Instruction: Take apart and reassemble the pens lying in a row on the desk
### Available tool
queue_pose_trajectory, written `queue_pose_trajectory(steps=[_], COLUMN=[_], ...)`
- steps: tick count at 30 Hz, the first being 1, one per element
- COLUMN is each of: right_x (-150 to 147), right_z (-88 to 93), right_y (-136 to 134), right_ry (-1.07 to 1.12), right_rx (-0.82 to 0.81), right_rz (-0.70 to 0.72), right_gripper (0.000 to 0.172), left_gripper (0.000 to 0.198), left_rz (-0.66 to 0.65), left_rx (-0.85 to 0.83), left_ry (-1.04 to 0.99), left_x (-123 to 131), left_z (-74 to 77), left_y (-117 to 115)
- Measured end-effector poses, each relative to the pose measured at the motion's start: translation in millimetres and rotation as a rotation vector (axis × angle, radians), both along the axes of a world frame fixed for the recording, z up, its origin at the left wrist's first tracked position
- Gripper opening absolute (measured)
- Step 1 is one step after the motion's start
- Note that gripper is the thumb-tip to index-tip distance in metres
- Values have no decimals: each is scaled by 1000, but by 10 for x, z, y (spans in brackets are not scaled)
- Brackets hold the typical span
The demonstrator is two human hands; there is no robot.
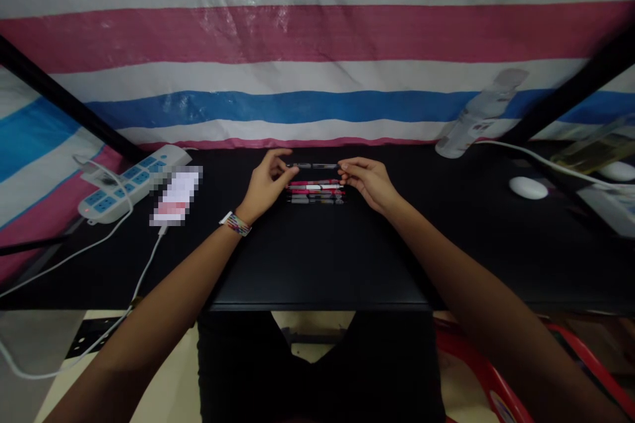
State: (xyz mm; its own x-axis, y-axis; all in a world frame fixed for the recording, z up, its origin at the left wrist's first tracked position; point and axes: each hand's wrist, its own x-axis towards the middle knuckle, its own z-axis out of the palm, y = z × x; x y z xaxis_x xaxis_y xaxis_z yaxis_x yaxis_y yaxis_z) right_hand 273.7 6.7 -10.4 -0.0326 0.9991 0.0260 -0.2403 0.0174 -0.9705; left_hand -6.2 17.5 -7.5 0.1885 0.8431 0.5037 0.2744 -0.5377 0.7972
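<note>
On the black table (317, 264), toward 12 o'clock from the seat, a row of pens (316, 188) lies side by side: the nearer ones look dark or grey, the farther ones show red and white. Just beyond this row, also at 12 o'clock, one dark pen (317, 166) is almost parallel to them; whether it is lifted, I cannot tell. The right hand (370, 184) pinches its end at the 3 o'clock side, and the left hand (264, 186) has thumb and finger around the 9 o'clock end, but if they press it is not clear. I judge that the step in hand is handling this single pen by its ends, and the next move calls for a light, even hold that does not disturb the row. The pen looks slim, with a paler part toward 3 o'clock. Farther, at 12 o'clock, hangs a striped sheet (317, 33).
</note>
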Motion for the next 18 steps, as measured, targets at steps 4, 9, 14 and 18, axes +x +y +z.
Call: queue_pose_trajectory(steps=[4,9,14,18], right_x=[-13,-23,-13,20], right_z=[8,22,30,42], right_y=[-5,-13,-8,16], right_ry=[13,33,56,81], right_rx=[-11,-32,-44,-61], right_rz=[-21,-22,-10,-28], right_gripper=[33,30,27,21], left_gripper=[18,35,34,18], left_rz=[13,8,47,82], left_rx=[16,3,-18,-15], left_ry=[22,-60,13,-58], left_x=[0,-3,-33,-74], left_z=[-18,-21,-17,-54], left_y=[24,30,40,114])
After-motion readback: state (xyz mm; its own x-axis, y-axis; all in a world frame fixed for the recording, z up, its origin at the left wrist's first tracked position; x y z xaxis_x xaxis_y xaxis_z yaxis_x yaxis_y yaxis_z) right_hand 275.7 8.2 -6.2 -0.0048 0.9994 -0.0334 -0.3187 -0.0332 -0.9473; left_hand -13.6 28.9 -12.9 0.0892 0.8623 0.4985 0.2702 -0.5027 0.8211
